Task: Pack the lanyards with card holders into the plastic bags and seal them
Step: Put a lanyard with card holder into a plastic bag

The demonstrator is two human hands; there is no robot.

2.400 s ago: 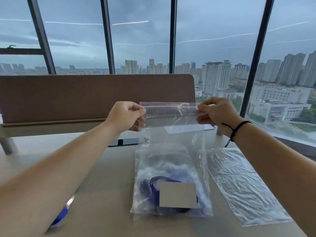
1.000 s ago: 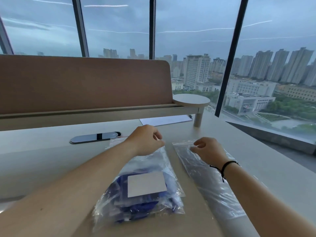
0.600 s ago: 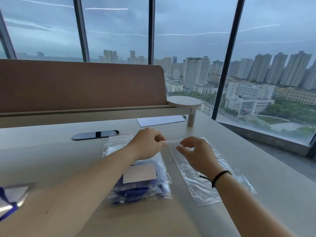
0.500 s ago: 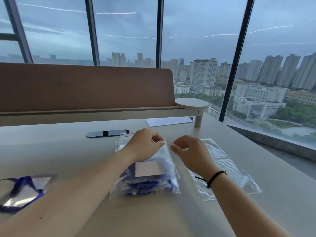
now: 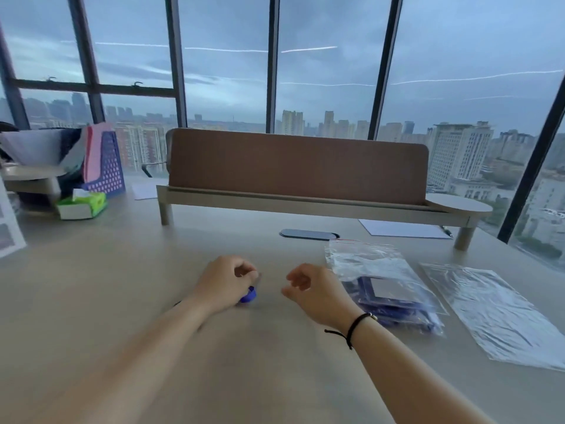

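Big pale table [image 5: 122, 286] carries everything, with floor-to-ceiling windows [image 5: 223, 71] and a grey city skyline behind it. A brown divider panel [image 5: 296, 165] on a low wooden shelf runs along the table's far edge. Far left corner holds a purple file rack [image 5: 105, 175] and a green tissue pack [image 5: 81, 205].

Toward the right edge lies an empty plastic bag [image 5: 492, 310], flat, mouth facing the far edge, likely staged for the next load. Just beside it, toward the table's middle, lies the filled bag [image 5: 385, 286] holding a blue lanyard with card holder; its red-lined top looks closed, though seal quality is unclear. It looks parked out of the way, judged done.

White paper sheet [image 5: 403, 231] and a dark cable-port cover [image 5: 308, 234] sit near the far edge.

Left hand [image 5: 224, 283] is at the table's middle, fingers curled, gripping the next blue lanyard [image 5: 248, 296], mostly hidden under the hand; probably picking it up for bagging. Right hand [image 5: 312, 290] hovers just beside it, loosely curled, holding nothing, black cord on wrist, likely ready to help gather it.
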